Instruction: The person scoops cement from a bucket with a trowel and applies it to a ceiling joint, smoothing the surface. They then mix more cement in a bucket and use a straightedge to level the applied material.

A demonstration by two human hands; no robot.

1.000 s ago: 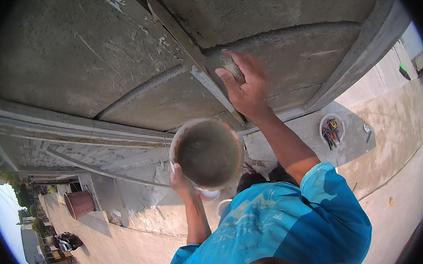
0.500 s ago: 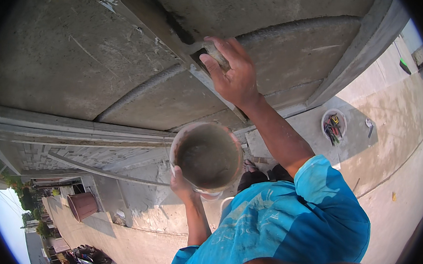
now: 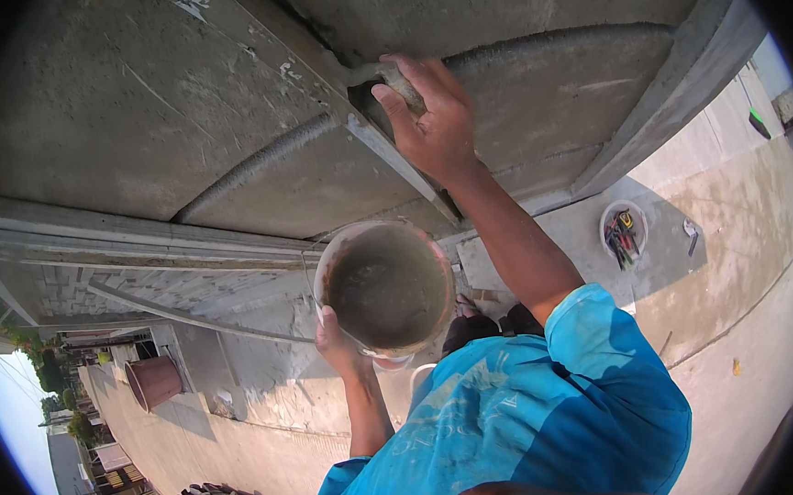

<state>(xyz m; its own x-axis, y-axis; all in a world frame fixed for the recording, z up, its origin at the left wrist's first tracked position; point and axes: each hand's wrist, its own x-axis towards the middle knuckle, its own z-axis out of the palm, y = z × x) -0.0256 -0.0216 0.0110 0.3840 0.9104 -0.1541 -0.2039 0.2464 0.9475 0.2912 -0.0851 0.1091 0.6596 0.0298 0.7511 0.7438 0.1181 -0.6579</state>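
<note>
Right hand (image 3: pixel 436 123) grips a grey tool (image 3: pixel 407 89) by the wall (image 3: pixel 578 88), left hand (image 3: pixel 336 345) clasps the bucket (image 3: pixel 356 241) on one side only, so a tilt could spill grey mix (image 3: pixel 389 296)!

The head cam's riding on top of the person, the left lens of a side-by-side fisheye pair, and it's pointing steeply down over the blue shirt (image 3: pixel 518 404) and out toward the grey concrete surface (image 3: pixel 93 112). The left hand (image 3: pixel 337 345), right hand (image 3: pixel 436 127) and bucket (image 3: pixel 340 259) are all sitting pretty near it. The wide glass is bending straight edges, and the street (image 3: pixel 217 444) is tipping sideways along the left.
</note>
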